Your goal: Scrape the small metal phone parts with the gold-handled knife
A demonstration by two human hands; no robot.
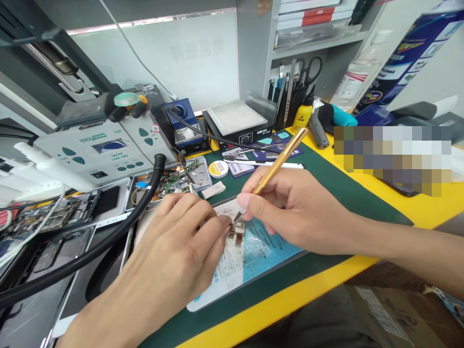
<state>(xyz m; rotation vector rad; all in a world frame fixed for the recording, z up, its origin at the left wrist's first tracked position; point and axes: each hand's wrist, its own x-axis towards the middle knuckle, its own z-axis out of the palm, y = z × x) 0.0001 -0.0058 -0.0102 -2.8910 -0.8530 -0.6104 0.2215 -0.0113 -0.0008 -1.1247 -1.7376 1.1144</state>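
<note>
My right hand (290,208) is closed in a pen grip around a gold-handled craft knife (279,166). The knife's dark pointed tip meets a small phone camera module (239,229), a silvery part with short brown flex connectors. My left hand (181,246) is curled, its fingertips pressed against the left side of that module. The left thumb and whatever lies beneath the palm are hidden. Under both hands lies a blue and white printed pad (270,256), scuffed and marked, on a green mat (326,193).
A thick black hose (145,193) arches across the left side in front of a grey soldering station (108,145). Phone parts fill a tray (205,169). Behind the mat stand a heating plate (237,117), a yellow bottle (302,116) and a tool holder (290,104).
</note>
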